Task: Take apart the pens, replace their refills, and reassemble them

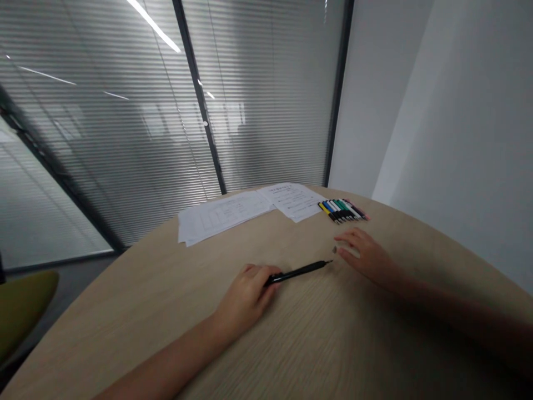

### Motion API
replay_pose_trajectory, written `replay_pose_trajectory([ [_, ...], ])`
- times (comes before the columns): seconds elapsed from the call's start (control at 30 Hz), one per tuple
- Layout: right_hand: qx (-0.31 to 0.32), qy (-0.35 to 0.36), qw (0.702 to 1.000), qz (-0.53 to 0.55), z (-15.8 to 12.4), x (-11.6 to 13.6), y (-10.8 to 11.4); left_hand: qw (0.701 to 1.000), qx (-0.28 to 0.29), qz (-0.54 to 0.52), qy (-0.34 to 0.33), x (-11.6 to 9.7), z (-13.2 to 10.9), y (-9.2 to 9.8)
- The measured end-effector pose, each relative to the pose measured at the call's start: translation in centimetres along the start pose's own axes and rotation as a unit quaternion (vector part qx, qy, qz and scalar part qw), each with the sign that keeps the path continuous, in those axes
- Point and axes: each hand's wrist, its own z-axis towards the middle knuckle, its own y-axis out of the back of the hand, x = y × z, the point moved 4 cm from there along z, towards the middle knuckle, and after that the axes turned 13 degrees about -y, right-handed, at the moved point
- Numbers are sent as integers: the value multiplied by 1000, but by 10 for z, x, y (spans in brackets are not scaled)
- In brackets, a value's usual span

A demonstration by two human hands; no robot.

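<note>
My left hand point(249, 290) rests on the wooden table point(316, 333) with its fingers closed round the back end of a black pen point(300, 271). The pen lies low over the table and points right, its tip close to my right hand point(365, 254). My right hand lies flat on the table with its fingers stretched out to the left, holding nothing. A tiny dark piece point(334, 250) lies on the table just by its fingertips.
A row of several coloured pens point(343, 210) lies beyond my right hand. Two spreads of white printed paper point(225, 214) point(295, 200) lie at the table's far edge. A glass wall with blinds stands behind. A green chair point(23, 303) sits at the left.
</note>
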Motion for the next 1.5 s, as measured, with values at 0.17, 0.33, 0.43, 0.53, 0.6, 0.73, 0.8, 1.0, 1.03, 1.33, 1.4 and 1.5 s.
replay_pose_trajectory([
  [0.17,68,-13,997,-41,-3,3,-8,998,-16,-17,62,11,-3,-3],
  [0.33,91,7,995,-27,-6,3,-17,988,-18,-82,132,19,-6,-6],
  [0.43,94,-12,995,-21,-3,-9,-23,982,4,-111,153,19,-6,-6],
  [0.53,68,-28,997,-27,1,-20,-25,981,24,-112,158,17,-5,-6],
  [0.6,48,-13,998,-45,3,-23,-27,981,28,-109,157,17,-4,-6],
  [0.73,51,2,994,-97,7,-28,-33,980,28,-109,161,19,-5,-7],
  [0.8,71,5,991,-111,10,-31,-36,981,29,-107,159,19,-6,-8],
  [1.0,84,0,991,-103,18,-41,-40,983,29,-97,154,20,-5,-8],
  [1.03,86,1,992,-95,20,-43,-40,983,28,-96,154,19,-5,-8],
  [1.33,90,29,994,-53,23,-43,-34,988,19,-69,135,18,-4,-6],
  [1.4,93,35,994,-44,21,-39,-33,991,23,-59,119,16,-4,-7],
  [1.5,94,44,994,-29,17,-31,-32,995,29,-40,86,13,-4,-7],
])
